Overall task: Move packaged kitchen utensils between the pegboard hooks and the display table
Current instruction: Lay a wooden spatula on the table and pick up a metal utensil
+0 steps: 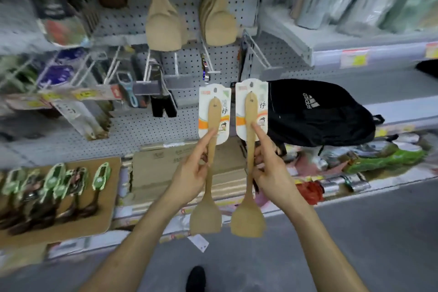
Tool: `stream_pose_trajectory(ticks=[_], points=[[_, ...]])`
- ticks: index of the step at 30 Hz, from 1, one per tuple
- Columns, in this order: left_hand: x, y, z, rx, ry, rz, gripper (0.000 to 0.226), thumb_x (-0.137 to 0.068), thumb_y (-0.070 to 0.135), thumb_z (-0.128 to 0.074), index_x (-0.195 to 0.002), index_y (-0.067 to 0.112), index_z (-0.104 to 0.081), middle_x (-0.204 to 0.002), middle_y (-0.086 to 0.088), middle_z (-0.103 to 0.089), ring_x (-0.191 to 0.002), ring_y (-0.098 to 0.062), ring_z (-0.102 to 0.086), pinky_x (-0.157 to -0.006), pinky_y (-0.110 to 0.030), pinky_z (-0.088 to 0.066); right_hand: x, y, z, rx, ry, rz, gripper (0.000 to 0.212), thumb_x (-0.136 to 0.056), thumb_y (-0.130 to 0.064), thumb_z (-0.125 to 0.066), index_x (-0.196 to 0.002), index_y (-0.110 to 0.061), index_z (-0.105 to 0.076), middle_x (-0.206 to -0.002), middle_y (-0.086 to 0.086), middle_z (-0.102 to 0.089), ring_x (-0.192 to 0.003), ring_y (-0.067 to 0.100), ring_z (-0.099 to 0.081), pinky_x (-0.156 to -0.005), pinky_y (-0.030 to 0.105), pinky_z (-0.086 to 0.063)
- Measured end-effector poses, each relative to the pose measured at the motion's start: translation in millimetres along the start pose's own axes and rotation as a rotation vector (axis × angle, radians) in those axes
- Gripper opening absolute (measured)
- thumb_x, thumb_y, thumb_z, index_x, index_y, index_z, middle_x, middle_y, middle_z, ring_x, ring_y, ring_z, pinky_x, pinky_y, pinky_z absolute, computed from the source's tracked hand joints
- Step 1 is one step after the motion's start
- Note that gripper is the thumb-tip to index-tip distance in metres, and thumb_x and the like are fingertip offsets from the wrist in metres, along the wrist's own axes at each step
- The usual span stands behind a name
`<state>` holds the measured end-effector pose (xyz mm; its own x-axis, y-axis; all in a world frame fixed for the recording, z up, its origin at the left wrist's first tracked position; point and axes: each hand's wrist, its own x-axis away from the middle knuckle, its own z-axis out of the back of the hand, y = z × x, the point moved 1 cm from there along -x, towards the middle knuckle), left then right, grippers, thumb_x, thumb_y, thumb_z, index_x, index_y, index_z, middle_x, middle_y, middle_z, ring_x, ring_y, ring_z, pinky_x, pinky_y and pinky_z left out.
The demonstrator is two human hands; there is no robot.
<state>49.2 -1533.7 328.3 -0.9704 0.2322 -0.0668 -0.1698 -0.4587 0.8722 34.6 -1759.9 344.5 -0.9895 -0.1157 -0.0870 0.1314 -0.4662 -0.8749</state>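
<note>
Each hand grips one carded wooden spatula by the handle, long axis upright, card hole on top. Left hand (192, 178) holds the left spatula (208, 161); right hand (272, 173) the right spatula (248, 161). Fingers (259, 133) pinch the handles. The empty hook (257, 51) lies above, nearer the right hand.

Even, cool overhead light; shadows soft and faint. Frame centre is sharpest: the two wooden spatulas on printed backing cards (233, 111) read clearly. Left of them, packaged goods smear with motion blur; upper right of them, wrapped rolls are soft. Wide-angle bending curves the grey shelf edges (369, 54).
</note>
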Motion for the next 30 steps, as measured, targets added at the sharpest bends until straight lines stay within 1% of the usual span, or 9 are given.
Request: stream_pose_trajectory(ticks=[3, 6, 10, 13, 16, 18, 23, 27, 30], points=[[3.0, 19.0, -0.1, 0.001, 0.067, -0.02, 0.094, -0.1, -0.011, -0.049, -0.16, 0.058, -0.026, -0.108, 0.031, -0.057, -0.092, -0.022, -0.06, -0.092, -0.041, -0.054, -17.5, -3.5, 14.0, -0.005, -0.054, 0.083, 0.117, -0.087, 0.019, -0.055, -0.163, -0.061, -0.016, -0.091, -0.003, -0.056, -0.077, 0.019, -0.058, -0.074, 0.042, -0.055], [-7.1, 43.8, 10.3, 0.003, 0.141, -0.039, 0.097, -0.099, -0.014, -0.047, -0.16, 0.058, -0.026, -0.108, 0.027, -0.053, -0.091, -0.02, -0.057, -0.087, -0.033, -0.053, -35.6, -15.9, 30.9, -0.022, -0.098, 0.17, 0.116, -0.088, 0.018, -0.055, -0.163, -0.062, -0.017, -0.089, -0.013, -0.055, -0.077, 0.017, -0.06, -0.073, 0.034, -0.054], [-33.4, 82.7, 43.9, -0.056, 0.244, -0.118, 0.099, -0.098, -0.014, -0.049, -0.16, 0.058, -0.024, -0.104, 0.035, -0.052, -0.093, -0.013, -0.058, -0.077, -0.025, -0.053, -66.8, -52.2, 55.8, 0.008, -0.09, 0.271, 0.114, -0.09, 0.014, -0.058, -0.161, -0.065, -0.017, -0.092, -0.009, -0.058, -0.079, 0.017, -0.06, -0.078, 0.041, -0.056], [-53.9, 116.7, 74.4, -0.094, 0.269, -0.181, 0.099, -0.099, -0.014, -0.048, -0.16, 0.059, -0.024, -0.102, 0.038, -0.051, -0.085, -0.017, -0.056, -0.079, -0.037, -0.052, -92.9, -87.3, 71.5, 0.001, -0.066, 0.334, 0.112, -0.092, 0.012, -0.058, -0.16, -0.066, -0.016, -0.095, -0.017, -0.063, -0.083, 0.014, -0.063, -0.081, 0.043, -0.06], [-69.3, 149.6, 106.3, -0.118, 0.314, -0.248, 0.098, -0.1, -0.012, -0.048, -0.159, 0.061, -0.022, -0.1, 0.03, -0.055, -0.085, -0.027, -0.055, -0.084, -0.045, -0.053, -120.5, -124.5, 84.7, 0.007, -0.02, 0.394, 0.111, -0.096, 0.008, -0.062, -0.157, -0.071, -0.014, -0.098, -0.005, -0.065, -0.086, 0.021, -0.066, -0.082, 0.055, -0.06], [-78.5, 167.2, 127.7, -0.119, 0.337, -0.283, 0.095, -0.102, -0.01, -0.049, -0.159, 0.061, -0.022, -0.099, 0.023, -0.058, -0.087, -0.03, -0.056, -0.084, -0.048, -0.054, -136.1, -148.8, 91.7, 0.009, 0.012, 0.427, 0.113, -0.096, 0.008, -0.063, -0.156, -0.074, -0.013, -0.101, -0.001, -0.065, -0.085, 0.021, -0.065, -0.08, 0.055, -0.06], [-98.1, 199.7, 173.7, -0.122, 0.386, -0.362, 0.098, -0.099, -0.013, -0.046, -0.16, 0.06, -0.021, -0.096, 0.025, -0.059, -0.081, -0.046, -0.054, -0.073, -0.057, -0.052, -166.3, -197.1, 106.1, -0.005, 0.084, 0.516, 0.114, -0.096, 0.008, -0.065, -0.155, -0.075, -0.013, -0.097, 0.006, -0.067, -0.084, 0.022, -0.067, -0.08, 0.055, -0.061], [-109.6, 221.2, 199.0, -0.118, 0.463, -0.387, 0.098, -0.098, -0.012, -0.049, -0.158, 0.062, -0.025, -0.1, 0.026, -0.057, -0.085, -0.023, -0.057, -0.079, -0.041, -0.053, -183.2, -222.6, 113.7, -0.002, 0.136, 0.536, 0.117, -0.094, 0.012, -0.061, -0.154, -0.076, -0.013, -0.096, 0.018, -0.067, -0.08, 0.034, -0.066, -0.07, 0.06, -0.059], [-117.0, 231.6, 211.9, -0.12, 0.497, -0.418, 0.097, -0.098, -0.012, -0.049, -0.159, 0.06, -0.026, -0.095, 0.025, -0.056, -0.084, -0.009, -0.056, -0.078, -0.024, -0.05, -193.3, -238.2, 119.2, -0.006, 0.184, 0.549, 0.119, -0.092, 0.015, -0.058, -0.155, -0.075, -0.013, -0.095, 0.014, -0.067, -0.08, 0.03, -0.067, -0.07, 0.056, -0.06]])
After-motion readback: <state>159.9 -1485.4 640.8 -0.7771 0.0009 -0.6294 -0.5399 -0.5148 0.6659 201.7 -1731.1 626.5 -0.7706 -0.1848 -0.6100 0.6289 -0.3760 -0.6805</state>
